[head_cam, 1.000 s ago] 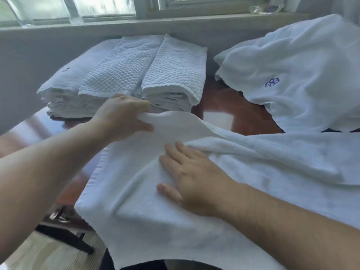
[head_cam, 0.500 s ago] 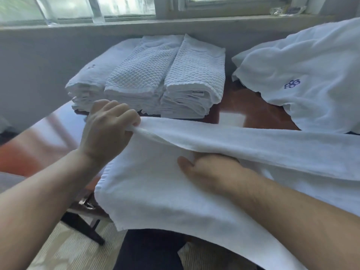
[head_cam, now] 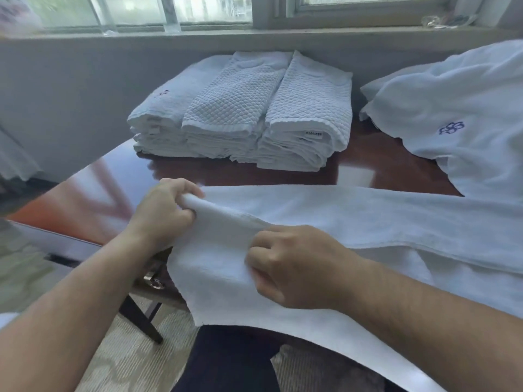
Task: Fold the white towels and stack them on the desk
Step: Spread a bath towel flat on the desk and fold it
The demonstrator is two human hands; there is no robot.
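A long white towel [head_cam: 368, 219] lies across the near part of the glossy brown desk [head_cam: 107, 188], its near edge hanging over the front. My left hand [head_cam: 164, 210] grips the towel's left end, where the far layer is folded over. My right hand [head_cam: 285, 264] pinches the cloth just to the right of it, fingers curled into the fabric. Behind them, against the wall, stand three stacks of folded white towels [head_cam: 254, 117] side by side.
A heap of unfolded white cloth with a blue emblem [head_cam: 458, 117] fills the desk's back right. A grey wall and a window sill [head_cam: 254, 32] rise behind the stacks. Carpet and a dark desk leg [head_cam: 141, 321] show below at the left.
The far edge of the towel has been drawn toward me over the lower layer. My right hand came out from under the fold and now pinches the cloth on top. My left hand kept its grip.
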